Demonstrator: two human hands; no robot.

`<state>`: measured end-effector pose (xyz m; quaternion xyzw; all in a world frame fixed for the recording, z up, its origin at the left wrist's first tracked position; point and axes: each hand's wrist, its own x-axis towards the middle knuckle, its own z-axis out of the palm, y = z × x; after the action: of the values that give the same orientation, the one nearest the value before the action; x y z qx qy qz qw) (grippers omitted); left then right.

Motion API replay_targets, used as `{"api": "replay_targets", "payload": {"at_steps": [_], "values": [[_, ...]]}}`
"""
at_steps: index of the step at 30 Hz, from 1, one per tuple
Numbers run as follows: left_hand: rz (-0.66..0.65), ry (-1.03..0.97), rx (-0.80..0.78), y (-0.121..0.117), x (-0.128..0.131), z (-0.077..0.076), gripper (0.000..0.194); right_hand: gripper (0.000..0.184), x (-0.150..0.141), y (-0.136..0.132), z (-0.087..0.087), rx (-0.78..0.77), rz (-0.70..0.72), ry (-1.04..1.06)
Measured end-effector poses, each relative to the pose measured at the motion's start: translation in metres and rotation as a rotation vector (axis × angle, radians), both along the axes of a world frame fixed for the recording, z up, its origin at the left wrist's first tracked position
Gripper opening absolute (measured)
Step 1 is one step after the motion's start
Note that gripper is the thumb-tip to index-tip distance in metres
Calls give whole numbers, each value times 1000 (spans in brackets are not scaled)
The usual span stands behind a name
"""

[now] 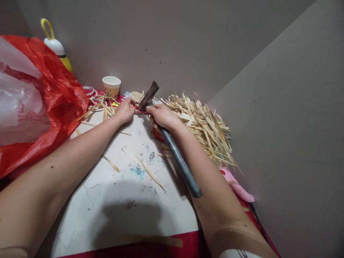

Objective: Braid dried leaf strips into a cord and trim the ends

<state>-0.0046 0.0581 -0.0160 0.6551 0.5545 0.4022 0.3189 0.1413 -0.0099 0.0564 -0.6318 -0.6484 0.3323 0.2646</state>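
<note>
My right hand (162, 115) is closed round a hammer near its rusty dark head (148, 95); the long grey handle (180, 161) runs back along my forearm toward me. My left hand (125, 109) is closed just left of the hammer head, pinching something small and red that I cannot make out on the white board (120, 193). The two hands almost touch at the far end of the board. A small coil of woven straw (137, 96) lies just behind them.
A heap of pale straw strips (204, 127) lies to the right, loose strips on the board. A red plastic bag (40, 100) fills the left. A paper cup (111, 86), rings and a yellow-white bottle (56, 48) stand behind. A pink object (238, 186) lies right. Grey walls close in.
</note>
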Motion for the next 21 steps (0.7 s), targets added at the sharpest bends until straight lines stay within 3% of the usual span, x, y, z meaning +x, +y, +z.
{"api": "replay_targets", "payload": {"at_steps": [4,9,13,18,21], "values": [[-8,24,23,0,0,-1,34,23,-2,1,1,130,-77,41],[-11,19,26,0,0,-1,37,21,3,3,0,-24,6,-19],[-23,27,26,1,0,-2,40,23,4,3,3,155,-93,17],[-23,-26,34,2,0,-3,37,19,-1,-1,0,-16,-38,-32],[-17,-48,19,2,0,-3,36,21,-1,-1,0,-17,-22,17]]}}
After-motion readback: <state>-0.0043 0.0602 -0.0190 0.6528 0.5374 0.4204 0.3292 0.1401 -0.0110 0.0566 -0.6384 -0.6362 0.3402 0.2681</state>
